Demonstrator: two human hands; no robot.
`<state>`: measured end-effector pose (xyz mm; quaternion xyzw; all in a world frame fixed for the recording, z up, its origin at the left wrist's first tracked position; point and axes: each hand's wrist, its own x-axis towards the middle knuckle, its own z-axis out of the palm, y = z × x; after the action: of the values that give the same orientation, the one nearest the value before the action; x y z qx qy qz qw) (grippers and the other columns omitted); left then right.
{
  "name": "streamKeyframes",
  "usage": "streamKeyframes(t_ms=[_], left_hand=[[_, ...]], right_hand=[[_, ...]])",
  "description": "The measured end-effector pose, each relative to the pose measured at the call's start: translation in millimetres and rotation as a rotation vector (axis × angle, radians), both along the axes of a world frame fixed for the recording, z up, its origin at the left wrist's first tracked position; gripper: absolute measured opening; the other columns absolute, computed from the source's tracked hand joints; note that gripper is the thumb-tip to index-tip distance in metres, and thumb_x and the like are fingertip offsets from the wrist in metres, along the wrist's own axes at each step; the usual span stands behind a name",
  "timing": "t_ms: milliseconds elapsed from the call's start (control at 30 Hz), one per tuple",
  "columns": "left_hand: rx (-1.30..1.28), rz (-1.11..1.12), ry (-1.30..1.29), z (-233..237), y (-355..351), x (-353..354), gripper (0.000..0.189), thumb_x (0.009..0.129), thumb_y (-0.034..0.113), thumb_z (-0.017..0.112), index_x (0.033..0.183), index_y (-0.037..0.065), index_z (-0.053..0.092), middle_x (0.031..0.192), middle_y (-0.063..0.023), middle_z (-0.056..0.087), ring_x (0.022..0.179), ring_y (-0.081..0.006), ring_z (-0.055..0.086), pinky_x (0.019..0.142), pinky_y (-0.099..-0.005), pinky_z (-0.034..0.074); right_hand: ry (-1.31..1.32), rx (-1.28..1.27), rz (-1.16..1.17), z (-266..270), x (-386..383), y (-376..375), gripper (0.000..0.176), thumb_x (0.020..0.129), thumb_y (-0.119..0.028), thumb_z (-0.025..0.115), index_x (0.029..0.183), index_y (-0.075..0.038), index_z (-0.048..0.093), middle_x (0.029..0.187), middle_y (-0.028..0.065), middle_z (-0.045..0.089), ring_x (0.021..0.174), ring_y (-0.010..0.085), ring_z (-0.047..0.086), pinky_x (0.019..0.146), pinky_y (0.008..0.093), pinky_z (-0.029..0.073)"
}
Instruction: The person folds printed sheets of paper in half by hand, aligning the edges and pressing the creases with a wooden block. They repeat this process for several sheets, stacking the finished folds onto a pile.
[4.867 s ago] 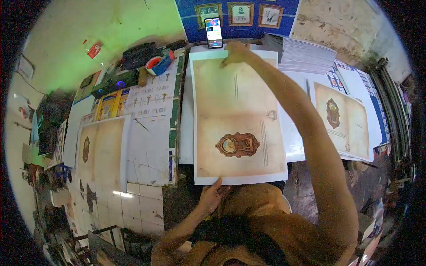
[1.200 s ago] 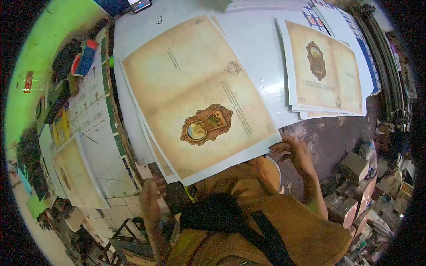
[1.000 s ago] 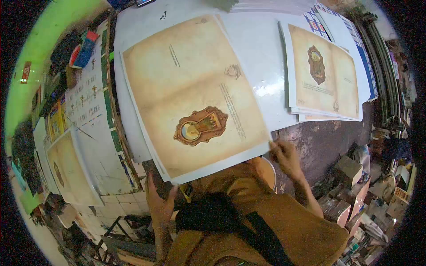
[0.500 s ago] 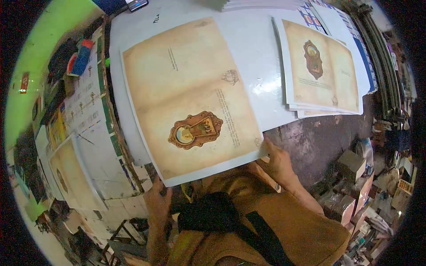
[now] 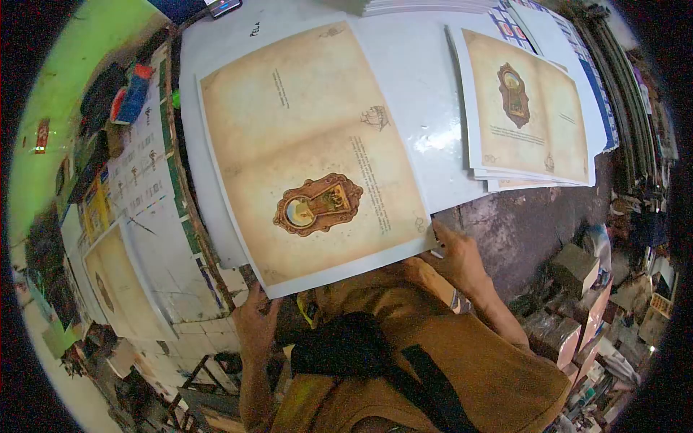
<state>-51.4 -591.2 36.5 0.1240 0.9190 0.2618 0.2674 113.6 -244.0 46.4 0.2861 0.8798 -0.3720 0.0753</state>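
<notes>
A large printed sheet with a brown parchment look and an ornate clock picture lies over the white table, its near edge overhanging the front. My left hand is closed at its near left corner. At the near right corner, my right hand pinches the sheet's edge between thumb and fingers. Parts of the fingers on both hands are hidden behind the paper and by the angle. To the right lies a stack of similar printed sheets, slightly uneven at its edges.
The white table has a pile of white paper and a phone at its far side. On the left, another surface holds a similar print. Cardboard boxes and clutter crowd the floor at right.
The sheet's near edge sits very slightly higher in view, and the right hand and forearm have shifted a little right. Both hands stay at the same corners.
</notes>
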Motion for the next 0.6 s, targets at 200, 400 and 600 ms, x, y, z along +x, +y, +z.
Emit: streamKeyframes(t_ms=[200, 400, 600], left_hand=[[0.055, 0.039, -0.013, -4, -5, 3, 0.049, 0.082, 0.016, 0.071, 0.125, -0.002, 0.054, 0.096, -0.0169, 0.069, 0.088, -0.0257, 0.068, 0.077, -0.0373, 0.053], [0.281, 0.055, -0.2, -10, -2, -13, 0.049, 0.082, 0.017, 0.071, 0.121, -0.002, 0.049, 0.109, -0.0157, 0.063, 0.1, -0.0256, 0.062, 0.082, -0.0358, 0.051], [0.242, 0.468, -0.41, -33, 17, -15, 0.066, 0.092, 0.045, 0.053, 0.135, -0.002, 0.036, 0.127, -0.0163, 0.053, 0.117, -0.0286, 0.051, 0.098, -0.0413, 0.041]], right_hand=[[0.005, -0.022, 0.001, -6, 2, 2, 0.063, 0.073, -0.028, 0.076, 0.127, -0.006, 0.051, 0.093, 0.0236, 0.065, 0.086, 0.0409, 0.063, 0.074, 0.046, 0.053], [0.1, -0.39, -0.05, -8, -1, 12, 0.054, 0.082, -0.026, 0.072, 0.123, 0.001, 0.051, 0.105, 0.0151, 0.067, 0.097, 0.0244, 0.064, 0.084, 0.0348, 0.05], [0.104, -0.813, -0.608, -56, 2, -5, 0.051, 0.095, -0.04, 0.053, 0.122, 0.003, 0.049, 0.104, 0.0092, 0.062, 0.09, 0.0183, 0.059, 0.083, 0.031, 0.047]])
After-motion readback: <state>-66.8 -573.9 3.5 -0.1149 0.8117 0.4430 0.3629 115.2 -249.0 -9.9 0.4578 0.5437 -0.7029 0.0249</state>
